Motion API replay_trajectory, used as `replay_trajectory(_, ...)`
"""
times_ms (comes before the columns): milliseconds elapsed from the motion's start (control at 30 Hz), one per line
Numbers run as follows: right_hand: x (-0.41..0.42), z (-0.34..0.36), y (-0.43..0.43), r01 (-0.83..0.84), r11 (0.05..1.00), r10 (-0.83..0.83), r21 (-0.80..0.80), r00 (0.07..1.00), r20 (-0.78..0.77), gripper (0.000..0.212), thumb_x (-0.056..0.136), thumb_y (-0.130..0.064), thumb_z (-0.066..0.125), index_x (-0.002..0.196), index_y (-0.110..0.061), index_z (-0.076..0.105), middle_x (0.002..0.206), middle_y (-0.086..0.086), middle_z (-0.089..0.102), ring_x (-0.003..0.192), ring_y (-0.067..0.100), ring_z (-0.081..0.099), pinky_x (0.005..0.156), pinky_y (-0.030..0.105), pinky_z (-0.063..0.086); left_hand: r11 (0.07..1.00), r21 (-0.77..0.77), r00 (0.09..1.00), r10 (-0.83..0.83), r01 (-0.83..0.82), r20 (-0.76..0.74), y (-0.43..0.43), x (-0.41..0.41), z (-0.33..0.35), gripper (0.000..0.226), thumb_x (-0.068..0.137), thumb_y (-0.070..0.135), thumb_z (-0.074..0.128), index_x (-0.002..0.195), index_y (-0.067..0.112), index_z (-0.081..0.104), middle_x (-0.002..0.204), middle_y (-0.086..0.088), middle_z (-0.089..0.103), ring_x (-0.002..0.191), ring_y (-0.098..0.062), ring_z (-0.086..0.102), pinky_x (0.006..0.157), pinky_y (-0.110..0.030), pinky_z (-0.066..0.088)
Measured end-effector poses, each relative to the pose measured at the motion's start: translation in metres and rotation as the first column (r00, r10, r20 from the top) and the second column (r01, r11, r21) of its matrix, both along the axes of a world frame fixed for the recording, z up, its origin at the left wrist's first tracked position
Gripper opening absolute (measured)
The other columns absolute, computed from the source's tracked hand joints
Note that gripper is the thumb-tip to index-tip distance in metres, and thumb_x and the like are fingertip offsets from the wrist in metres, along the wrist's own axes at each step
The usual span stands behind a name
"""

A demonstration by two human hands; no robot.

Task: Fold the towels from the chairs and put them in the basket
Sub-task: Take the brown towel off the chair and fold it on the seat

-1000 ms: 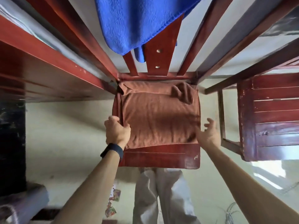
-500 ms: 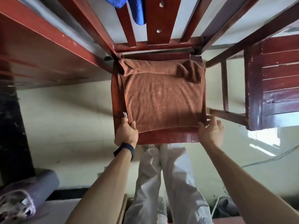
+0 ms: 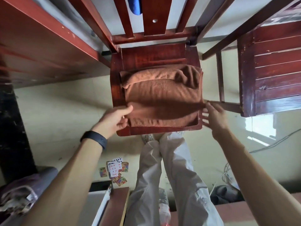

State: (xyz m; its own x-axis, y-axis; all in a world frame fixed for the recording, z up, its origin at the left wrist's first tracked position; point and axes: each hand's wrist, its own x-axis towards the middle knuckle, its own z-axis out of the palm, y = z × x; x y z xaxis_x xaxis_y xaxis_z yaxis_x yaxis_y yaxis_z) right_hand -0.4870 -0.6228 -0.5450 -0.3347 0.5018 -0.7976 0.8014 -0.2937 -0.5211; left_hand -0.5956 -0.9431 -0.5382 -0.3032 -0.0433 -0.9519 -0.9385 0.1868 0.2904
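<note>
Two chairs, one brown towel, one blue towel, two hands.

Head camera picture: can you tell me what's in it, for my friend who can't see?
A rumpled brown terry towel lies on the seat of a dark red wooden chair, and a person's left hand touches its near left edge. The right hand is open beside the seat's right edge. Playing cards lie scattered on the pale floor.
</note>
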Motion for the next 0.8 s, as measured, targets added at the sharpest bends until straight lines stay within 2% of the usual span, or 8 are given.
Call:
replay_trajectory(133,-0.044,0.031,0.011,0.077,0.993,-0.098,-0.087,0.956,-0.277,0.014,0.099,-0.025,0.056,0.091,-0.021,0.067,0.080,-0.004,0.070,0.081,0.021,0.069,0.070,0.033,0.055,0.943,0.191,0.924,0.312,-0.273,-0.222,-0.011,-0.035,0.021,0.008,0.090,0.023,0.071,0.090,0.028,0.076,0.070,0.012,0.064,0.061,-0.006,0.058,0.061,-0.019,0.050)
replay_trajectory(200,-0.046,0.033,0.010,0.131,0.990,-0.141,-0.053,0.944,-0.297,0.014,0.092,-0.024,0.058,0.085,-0.022,0.069,0.080,-0.003,0.071,0.080,0.022,0.070,0.067,0.032,0.056,0.925,0.240,0.901,0.353,-0.296,-0.251,-0.015,-0.032,0.021,0.011,0.091,0.024,0.069,0.091,0.031,0.076,0.079,0.011,0.067,0.067,-0.007,0.062,0.066,-0.021,0.053)
replay_trajectory(333,-0.006,0.002,-0.009,-0.097,0.977,0.089,0.189,0.995,0.051,0.016,0.080,-0.027,0.059,0.071,-0.018,0.068,0.064,0.002,0.068,0.068,0.027,0.068,0.063,0.041,0.055,0.959,-0.020,0.948,0.278,-0.284,-0.157,-0.008,0.008,-0.007,0.011,0.090,0.017,0.072,0.098,0.024,0.069,0.090,0.003,0.068,0.061,-0.008,0.063,0.056,-0.019,0.051)
replay_trajectory(433,0.032,-0.026,-0.015,-0.172,0.969,0.117,0.176,0.952,0.284,0.014,0.074,-0.030,0.063,0.071,-0.018,0.068,0.059,0.003,0.067,0.064,0.029,0.069,0.074,0.045,0.060,0.943,-0.104,0.948,0.306,-0.315,-0.091,-0.007,0.032,-0.034,0.025,0.088,0.008,0.073,0.112,0.014,0.069,0.089,-0.002,0.068,0.064,-0.009,0.062,0.054,-0.014,0.051)
replay_trajectory(500,0.051,-0.043,-0.016,-0.129,0.981,0.076,0.146,0.943,0.325,0.012,0.071,-0.032,0.066,0.076,-0.021,0.068,0.061,0.001,0.069,0.059,0.022,0.069,0.076,0.049,0.062,0.947,-0.136,0.956,0.280,-0.291,-0.091,-0.008,0.042,-0.050,0.034,0.087,0.006,0.073,0.120,0.011,0.067,0.085,-0.002,0.068,0.063,-0.008,0.063,0.055,-0.013,0.052)
replay_trajectory(600,0.066,-0.063,-0.015,-0.151,0.979,0.096,0.134,0.932,0.351,0.019,0.070,-0.032,0.068,0.086,-0.023,0.065,0.068,0.004,0.071,0.068,0.026,0.072,0.080,0.052,0.060,0.944,-0.246,0.966,0.175,-0.220,-0.191,-0.011,0.050,-0.067,0.030,0.084,0.010,0.078,0.112,0.014,0.069,0.090,-0.003,0.072,0.061,-0.006,0.068,0.057,-0.016,0.055)
replay_trajectory(700,0.066,-0.069,-0.017,-0.134,0.981,0.075,0.143,0.931,0.358,0.019,0.066,-0.034,0.067,0.082,-0.026,0.060,0.067,0.003,0.072,0.064,0.024,0.072,0.077,0.050,0.061,0.916,-0.400,0.966,-0.070,-0.037,-0.249,-0.017,0.056,-0.074,0.025,0.082,0.023,0.081,0.102,0.021,0.066,0.102,-0.013,0.073,0.079,-0.024,0.073,0.074,-0.033,0.060)
replay_trajectory(800,0.060,-0.069,-0.021,-0.109,0.983,0.050,0.149,0.934,0.355,0.029,0.064,-0.043,0.068,0.086,-0.028,0.056,0.086,0.006,0.075,0.087,0.029,0.073,0.083,0.050,0.060,0.881,-0.467,0.942,-0.213,0.072,-0.258,-0.015,0.058,-0.072,0.032,0.077,0.030,0.083,0.103,0.023,0.065,0.098,-0.005,0.071,0.094,-0.028,0.070,0.089,-0.037,0.055)
